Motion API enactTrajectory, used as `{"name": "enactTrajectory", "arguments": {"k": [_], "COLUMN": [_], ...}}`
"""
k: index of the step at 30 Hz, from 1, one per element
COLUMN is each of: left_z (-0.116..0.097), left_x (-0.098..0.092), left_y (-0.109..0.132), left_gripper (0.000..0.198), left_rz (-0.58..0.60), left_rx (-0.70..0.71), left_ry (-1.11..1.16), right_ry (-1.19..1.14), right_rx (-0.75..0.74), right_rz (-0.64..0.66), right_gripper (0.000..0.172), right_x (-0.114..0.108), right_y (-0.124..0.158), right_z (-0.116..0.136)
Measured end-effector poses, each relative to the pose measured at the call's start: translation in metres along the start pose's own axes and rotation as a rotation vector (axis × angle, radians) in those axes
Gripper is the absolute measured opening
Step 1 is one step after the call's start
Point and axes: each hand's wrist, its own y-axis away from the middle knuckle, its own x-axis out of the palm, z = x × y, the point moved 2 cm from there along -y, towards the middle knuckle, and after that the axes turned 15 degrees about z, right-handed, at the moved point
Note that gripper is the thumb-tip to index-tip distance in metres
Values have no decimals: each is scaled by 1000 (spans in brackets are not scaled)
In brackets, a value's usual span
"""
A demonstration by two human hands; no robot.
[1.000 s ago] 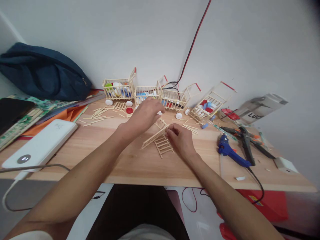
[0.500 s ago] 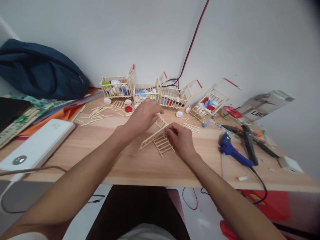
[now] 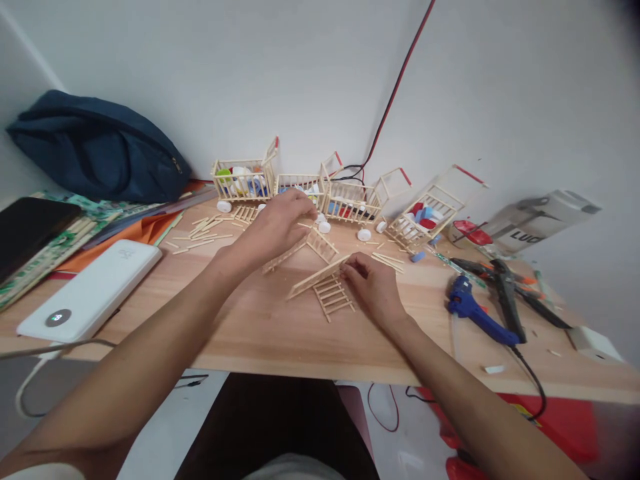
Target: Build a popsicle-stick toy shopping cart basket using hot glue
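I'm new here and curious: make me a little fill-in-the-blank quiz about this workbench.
1. The hot glue gun is coloured ____.
2. The person's ____ hand, nearer that gun, pinches a slanted wooden slatted panel.
3. Near the wall stand ____ miniature shopping carts.
4. The white power bank lies toward the person's ____.

Missing words: blue; right; four; left.

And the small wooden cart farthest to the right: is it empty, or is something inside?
Not empty: the cart holds red, white and blue pieces, visible through its open top.
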Motion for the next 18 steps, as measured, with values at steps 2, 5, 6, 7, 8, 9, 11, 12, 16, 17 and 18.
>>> {"name": "enactTrajectory", "arguments": {"k": [2, 5, 6, 7, 8, 9, 11, 12, 16, 17, 18], "left_z": [-3, -7, -8, -8, -7, -6, -4, -4, -16, -22, -29], "left_x": [4, 13, 16, 18, 19, 19, 15, 12, -1, -3, -3], "left_y": [-2, -6, -7, -8, -8, -9, -8, -7, 1, 3, 7], "left_gripper": [23, 24, 24, 24, 23, 23, 22, 20, 15, 14, 13], "left_rz": [12, 67, 83, 94, 99, 96, 63, 36, -66, -65, -50], "left_rx": [45, 106, 125, 137, 140, 133, 105, 92, 32, 16, 1], "left_ry": [-25, -83, -98, -109, -117, -121, -110, -94, 32, 79, 134], "right_ry": [3, -1, -8, -15, -24, -34, -54, -66, -104, -106, -105], "right_rx": [-5, 8, 14, 19, 22, 23, 25, 26, 21, 22, 24], "right_rz": [-10, -12, -10, -8, -8, -11, -21, -26, -45, -51, -55], "right_gripper": [16, 17, 16, 16, 15, 14, 13, 13, 14, 14, 15], "right_x": [-2, -6, -6, -7, -7, -8, -8, -8, -8, -9, -9], "right_y": [1, 2, 1, 1, 0, 0, -1, -1, 2, 3, 5], "right_z": [-1, -1, -1, -1, -2, -2, -4, -4, -2, 0, 2]}}
